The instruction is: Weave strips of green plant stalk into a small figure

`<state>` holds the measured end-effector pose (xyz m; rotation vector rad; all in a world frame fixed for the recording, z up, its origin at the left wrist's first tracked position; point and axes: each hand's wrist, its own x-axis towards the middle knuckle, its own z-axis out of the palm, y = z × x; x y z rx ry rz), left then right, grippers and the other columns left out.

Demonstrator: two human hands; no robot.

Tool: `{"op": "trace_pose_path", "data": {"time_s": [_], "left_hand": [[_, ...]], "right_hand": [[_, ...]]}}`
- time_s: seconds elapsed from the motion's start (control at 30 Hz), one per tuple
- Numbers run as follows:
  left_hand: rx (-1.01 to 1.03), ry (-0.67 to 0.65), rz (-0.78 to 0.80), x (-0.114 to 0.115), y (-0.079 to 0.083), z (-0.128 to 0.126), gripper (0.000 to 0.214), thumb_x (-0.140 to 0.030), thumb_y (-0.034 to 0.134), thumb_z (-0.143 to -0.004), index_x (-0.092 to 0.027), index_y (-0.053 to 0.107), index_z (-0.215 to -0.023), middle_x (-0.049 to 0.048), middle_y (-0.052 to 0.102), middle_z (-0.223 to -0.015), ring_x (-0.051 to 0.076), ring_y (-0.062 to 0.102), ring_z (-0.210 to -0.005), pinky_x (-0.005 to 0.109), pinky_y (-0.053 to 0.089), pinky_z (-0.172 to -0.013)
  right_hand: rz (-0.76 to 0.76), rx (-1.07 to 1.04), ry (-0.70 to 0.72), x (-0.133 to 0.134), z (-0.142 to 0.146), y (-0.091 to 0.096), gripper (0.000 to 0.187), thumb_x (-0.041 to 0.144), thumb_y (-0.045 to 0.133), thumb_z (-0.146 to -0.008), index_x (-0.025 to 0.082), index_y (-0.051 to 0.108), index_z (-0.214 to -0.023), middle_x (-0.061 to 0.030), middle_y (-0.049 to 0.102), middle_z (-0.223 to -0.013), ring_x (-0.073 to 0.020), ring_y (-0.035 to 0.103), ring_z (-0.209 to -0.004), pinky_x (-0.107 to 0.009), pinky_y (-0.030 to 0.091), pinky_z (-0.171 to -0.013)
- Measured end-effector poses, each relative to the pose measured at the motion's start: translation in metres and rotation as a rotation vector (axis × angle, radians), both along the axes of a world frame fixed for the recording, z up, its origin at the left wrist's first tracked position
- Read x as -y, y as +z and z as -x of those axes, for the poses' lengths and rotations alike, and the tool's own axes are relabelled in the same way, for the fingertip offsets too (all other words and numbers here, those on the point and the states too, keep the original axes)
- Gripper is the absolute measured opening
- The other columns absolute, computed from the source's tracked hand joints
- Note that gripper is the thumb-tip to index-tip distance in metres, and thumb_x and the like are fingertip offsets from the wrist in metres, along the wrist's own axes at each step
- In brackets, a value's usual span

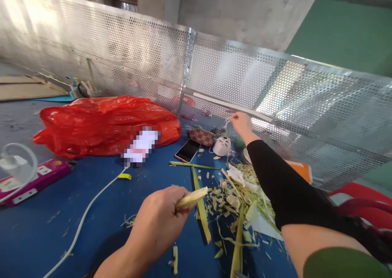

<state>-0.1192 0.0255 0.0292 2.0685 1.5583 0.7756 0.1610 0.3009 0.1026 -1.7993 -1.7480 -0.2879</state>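
My left hand (159, 214) is closed around a pale yellow-green plant strip (196, 196), whose cut end sticks out past the thumb. Farther off, my right hand (241, 122) reaches out and pinches white string (227, 123). The string hangs down toward a small white cup-like thing (222, 146) with dark marks, on the table by the perforated screen. Long green leaf strips (202, 212) and a heap of plant scraps (234, 192) lie between the two arms.
On the blue table (101, 233) lie a dark phone (188, 150), a checked brown case (201, 137) and a lit phone (142, 145) on a white cable (81, 225). A red plastic bag (107, 124) and purple power strip (45, 180) are left. A perforated metal screen (226, 73) borders the back.
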Motion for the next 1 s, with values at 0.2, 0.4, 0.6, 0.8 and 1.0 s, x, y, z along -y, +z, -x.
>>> {"op": "trace_pose_path", "data": {"time_s": [0.2, 0.4, 0.6, 0.8, 1.0], "left_hand": [[0.039, -0.019, 0.058, 0.003, 0.004, -0.002, 0.015, -0.019, 0.049, -0.078, -0.021, 0.060, -0.068, -0.0012, 0.061, -0.069, 0.013, 0.050, -0.061, 0.024, 0.028, -0.056], [0.026, -0.047, 0.068, 0.006, 0.005, -0.005, 0.016, -0.016, 0.047, -0.076, -0.021, 0.055, -0.064, -0.0014, 0.059, -0.066, 0.013, 0.050, -0.061, 0.024, 0.027, -0.056], [0.000, -0.041, 0.082, 0.004, 0.003, -0.006, 0.014, -0.019, 0.048, -0.078, -0.021, 0.056, -0.066, 0.0003, 0.062, -0.070, 0.015, 0.053, -0.064, 0.025, 0.029, -0.058], [0.011, -0.036, 0.110, 0.002, -0.001, -0.008, 0.015, -0.018, 0.049, -0.078, -0.021, 0.059, -0.067, 0.0002, 0.063, -0.069, 0.015, 0.052, -0.063, 0.025, 0.028, -0.058], [0.020, -0.029, 0.106, 0.000, -0.002, -0.009, 0.015, -0.018, 0.049, -0.077, -0.021, 0.060, -0.068, 0.0004, 0.063, -0.070, 0.015, 0.053, -0.063, 0.026, 0.027, -0.058]], "right_hand": [[0.229, 0.106, -0.051, 0.021, 0.000, -0.036, 0.028, 0.033, 0.055, -0.093, 0.018, 0.059, -0.115, -0.0081, 0.060, -0.119, -0.0209, 0.061, -0.101, -0.043, 0.051, -0.087], [0.279, 0.081, -0.131, 0.040, 0.005, -0.064, 0.079, 0.055, 0.068, -0.075, 0.014, 0.041, -0.138, -0.0209, 0.053, -0.128, -0.0320, 0.059, -0.110, -0.038, 0.047, -0.087], [0.351, 0.020, -0.156, 0.032, 0.019, -0.097, 0.066, 0.043, 0.068, -0.081, 0.015, 0.043, -0.135, -0.0152, 0.057, -0.122, -0.0246, 0.063, -0.098, -0.039, 0.051, -0.083], [0.331, -0.037, -0.186, 0.012, 0.012, -0.098, 0.039, 0.035, 0.057, -0.091, 0.017, 0.052, -0.125, -0.0100, 0.056, -0.124, -0.0234, 0.059, -0.103, -0.044, 0.051, -0.086], [0.320, -0.084, -0.143, 0.005, 0.003, -0.099, 0.057, 0.039, 0.065, -0.083, 0.013, 0.044, -0.130, -0.0151, 0.057, -0.122, -0.0281, 0.055, -0.112, -0.042, 0.045, -0.089]]}}
